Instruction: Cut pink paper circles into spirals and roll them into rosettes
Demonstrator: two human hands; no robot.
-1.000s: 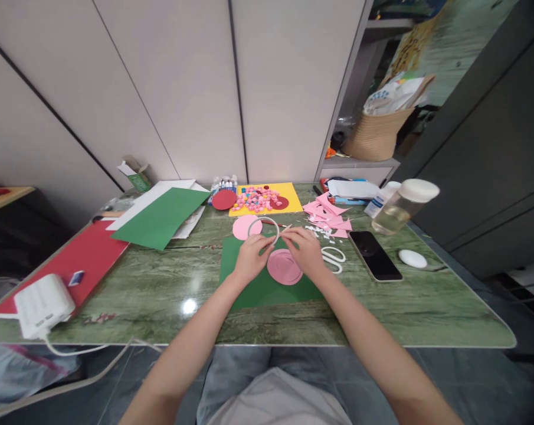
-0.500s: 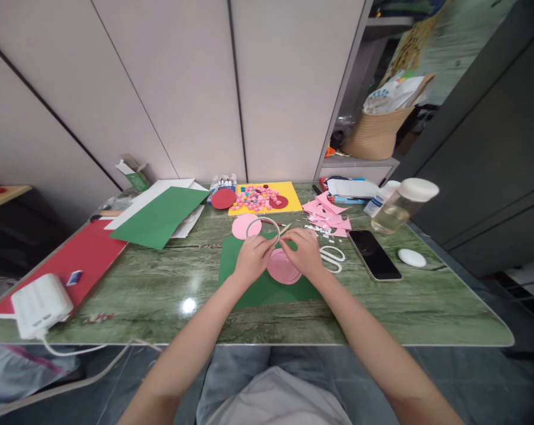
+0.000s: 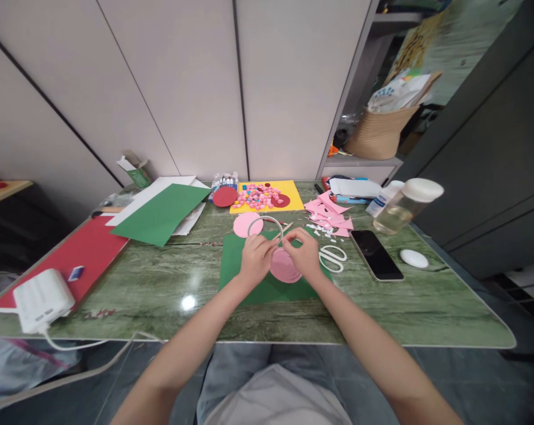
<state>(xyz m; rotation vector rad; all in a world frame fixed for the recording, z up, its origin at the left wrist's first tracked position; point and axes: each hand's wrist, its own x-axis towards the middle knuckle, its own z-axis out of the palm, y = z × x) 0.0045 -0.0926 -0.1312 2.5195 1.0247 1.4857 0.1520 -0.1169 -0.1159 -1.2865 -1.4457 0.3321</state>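
At the centre of the frame the fingers of the left hand (image 3: 254,258) are curled together at the left edge of a pink paper disc (image 3: 285,265), and the fingers of the right hand (image 3: 305,252) are pinched together at its upper right edge, thumb against forefinger; whether they grip the disc or a thin stick (image 3: 284,231) that pokes out just above them cannot be told. The disc lies flat on a dark green sheet (image 3: 249,283), which rests on the green marbled tabletop (image 3: 160,295).

Just above the hands sit a thin ring (image 3: 267,221) and a second pink circle (image 3: 245,224), overlapping. White scissors (image 3: 335,258) lie just right of the right hand, with a dark phone (image 3: 375,254) and a white mouse (image 3: 413,258) further right. Pink paper scraps (image 3: 328,213) are piled above the scissors, beside a clear jar with a white lid (image 3: 403,206). A yellow sheet covered in small pink pieces (image 3: 262,198) lies at the tabletop's far edge.

On the left, a large green sheet (image 3: 160,215) overlaps white paper, and a red sheet (image 3: 72,254) runs toward a white power block (image 3: 43,300) at lower left. Pale wall panels (image 3: 182,88) rise behind; at upper right a woven basket (image 3: 377,136) stands on a shelf.
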